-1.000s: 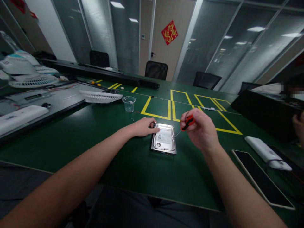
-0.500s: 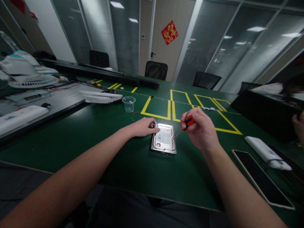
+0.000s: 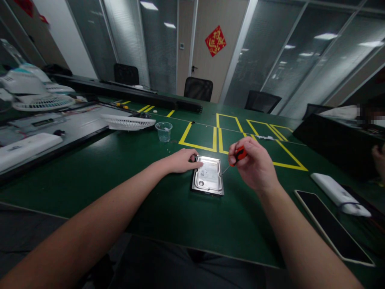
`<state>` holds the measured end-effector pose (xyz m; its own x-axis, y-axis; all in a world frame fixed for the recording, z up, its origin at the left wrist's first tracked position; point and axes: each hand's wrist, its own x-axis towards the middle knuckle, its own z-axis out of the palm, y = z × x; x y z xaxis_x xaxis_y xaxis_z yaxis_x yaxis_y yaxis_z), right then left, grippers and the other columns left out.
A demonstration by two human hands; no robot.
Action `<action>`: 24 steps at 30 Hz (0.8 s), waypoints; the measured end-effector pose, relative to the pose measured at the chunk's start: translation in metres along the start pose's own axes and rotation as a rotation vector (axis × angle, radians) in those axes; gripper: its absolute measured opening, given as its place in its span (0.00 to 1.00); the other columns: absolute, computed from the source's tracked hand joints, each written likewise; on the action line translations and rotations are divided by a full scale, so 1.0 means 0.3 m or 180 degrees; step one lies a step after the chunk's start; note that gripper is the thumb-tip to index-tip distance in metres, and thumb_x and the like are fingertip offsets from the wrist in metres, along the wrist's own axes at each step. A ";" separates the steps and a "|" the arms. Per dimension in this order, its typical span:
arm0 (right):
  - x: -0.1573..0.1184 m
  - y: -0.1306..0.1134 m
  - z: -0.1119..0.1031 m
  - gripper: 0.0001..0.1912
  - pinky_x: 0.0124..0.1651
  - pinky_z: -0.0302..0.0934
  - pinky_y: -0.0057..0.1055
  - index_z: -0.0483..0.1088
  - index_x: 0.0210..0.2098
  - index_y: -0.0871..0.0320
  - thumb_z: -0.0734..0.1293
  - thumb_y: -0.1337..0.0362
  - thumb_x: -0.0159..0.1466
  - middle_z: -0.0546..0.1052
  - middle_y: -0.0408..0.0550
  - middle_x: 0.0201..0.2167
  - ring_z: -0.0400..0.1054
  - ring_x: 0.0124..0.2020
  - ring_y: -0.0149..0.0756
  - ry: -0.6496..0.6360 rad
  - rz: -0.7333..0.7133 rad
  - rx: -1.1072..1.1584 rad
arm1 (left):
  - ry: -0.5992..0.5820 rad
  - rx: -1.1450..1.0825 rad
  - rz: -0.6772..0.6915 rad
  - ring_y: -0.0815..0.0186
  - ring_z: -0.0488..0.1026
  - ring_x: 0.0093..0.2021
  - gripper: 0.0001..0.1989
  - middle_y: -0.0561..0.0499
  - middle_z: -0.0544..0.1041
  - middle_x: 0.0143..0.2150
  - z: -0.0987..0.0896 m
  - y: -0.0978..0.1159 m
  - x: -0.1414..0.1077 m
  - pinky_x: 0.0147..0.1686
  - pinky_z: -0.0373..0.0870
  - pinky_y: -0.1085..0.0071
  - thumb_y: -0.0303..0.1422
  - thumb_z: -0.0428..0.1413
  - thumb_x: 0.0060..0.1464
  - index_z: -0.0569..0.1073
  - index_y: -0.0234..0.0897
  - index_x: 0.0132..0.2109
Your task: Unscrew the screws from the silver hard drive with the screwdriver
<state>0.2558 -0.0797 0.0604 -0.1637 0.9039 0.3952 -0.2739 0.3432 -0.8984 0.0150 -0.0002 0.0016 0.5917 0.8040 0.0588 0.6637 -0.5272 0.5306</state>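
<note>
A silver hard drive [image 3: 208,176] lies flat on the green table [image 3: 144,216]. My left hand [image 3: 182,161] grips its upper left corner, the thumb on top and the fingers at the far edge. In my right hand [image 3: 252,162] is a red and black screwdriver [image 3: 240,155], held with the fingers wrapped round the handle. Its thin shaft slants down to the left, and the tip meets the right edge of the drive. A clear plastic cup [image 3: 164,132] stands beyond my left hand, with tiny pieces on the table near it.
A phone [image 3: 333,226] and a white power strip [image 3: 339,194] lie at the right. White fan parts [image 3: 128,122] and a large panel [image 3: 75,120] occupy the left. Yellow tape [image 3: 198,146] marks the table. Another person's hand [image 3: 378,160] shows at the far right.
</note>
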 end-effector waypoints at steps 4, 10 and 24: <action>-0.003 -0.001 0.004 0.09 0.30 0.57 0.31 0.68 0.31 0.55 0.67 0.59 0.66 0.76 0.45 0.30 0.66 0.26 0.31 -0.0065 -0.0006 0.0032 | 0.0000 0.0021 -0.0012 0.58 0.73 0.43 0.32 0.45 0.78 0.45 -0.004 0.003 -0.002 0.39 0.64 0.66 0.58 0.52 0.58 0.72 0.37 0.56; -0.005 0.001 0.008 0.09 0.31 0.57 0.32 0.69 0.31 0.55 0.66 0.60 0.67 0.76 0.46 0.30 0.66 0.27 0.31 -0.0124 -0.0017 -0.0029 | -0.0053 0.0003 -0.0035 0.59 0.73 0.42 0.32 0.45 0.78 0.45 -0.008 0.009 -0.004 0.38 0.65 0.66 0.58 0.52 0.58 0.71 0.37 0.56; -0.001 0.012 0.003 0.10 0.30 0.56 0.33 0.69 0.30 0.55 0.66 0.60 0.67 0.76 0.47 0.30 0.66 0.26 0.32 -0.0121 -0.0029 -0.0045 | 0.0024 0.0033 0.0052 0.60 0.73 0.40 0.30 0.46 0.78 0.43 0.001 0.003 0.002 0.38 0.64 0.67 0.56 0.53 0.59 0.72 0.36 0.54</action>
<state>0.2539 -0.0791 0.0573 -0.1972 0.8905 0.4101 -0.2622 0.3552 -0.8973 0.0162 -0.0003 0.0020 0.5989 0.7974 0.0737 0.6588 -0.5430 0.5208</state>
